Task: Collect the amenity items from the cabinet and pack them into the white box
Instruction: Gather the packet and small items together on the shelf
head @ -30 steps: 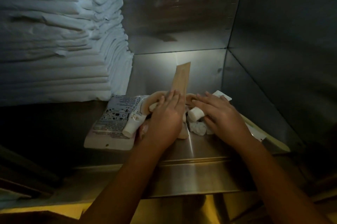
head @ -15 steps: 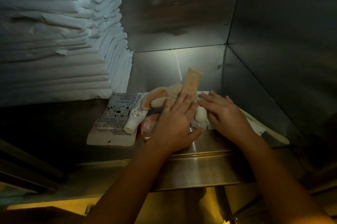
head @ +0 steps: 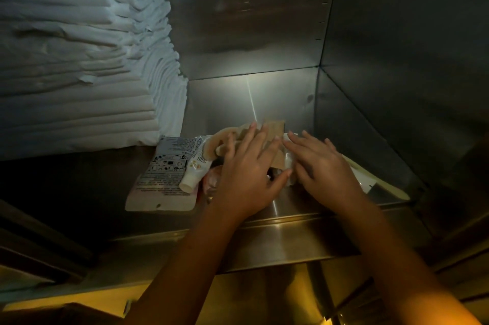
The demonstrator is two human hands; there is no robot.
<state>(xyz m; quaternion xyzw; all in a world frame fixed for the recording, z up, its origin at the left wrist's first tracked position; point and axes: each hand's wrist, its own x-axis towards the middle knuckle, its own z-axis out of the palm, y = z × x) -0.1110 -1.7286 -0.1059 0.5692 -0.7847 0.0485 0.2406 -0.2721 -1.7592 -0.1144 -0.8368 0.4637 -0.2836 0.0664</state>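
A small heap of amenity items lies on the steel cabinet shelf (head: 264,102). A flat printed sachet (head: 169,171) is at the left, with a white tube (head: 197,169) lying across it. Behind the tube sits a tan wooden piece (head: 215,143), and a brown paper packet (head: 275,127) shows above my fingers. My left hand (head: 246,168) lies over the heap, fingers spread and straight, thumb out to the right. My right hand (head: 320,165) rests flat beside it on small white items (head: 289,163). The white box is out of view.
A tall stack of folded white linen (head: 79,59) fills the shelf's left side. Steel walls close in the back (head: 251,20) and the right (head: 410,73). A flat pale card (head: 370,179) lies under my right hand. The shelf's front lip (head: 277,232) runs below my wrists.
The brown packet stood upright a second ago and now lies low under my left fingers. Both hands have shifted slightly over the heap, pressing the items together.
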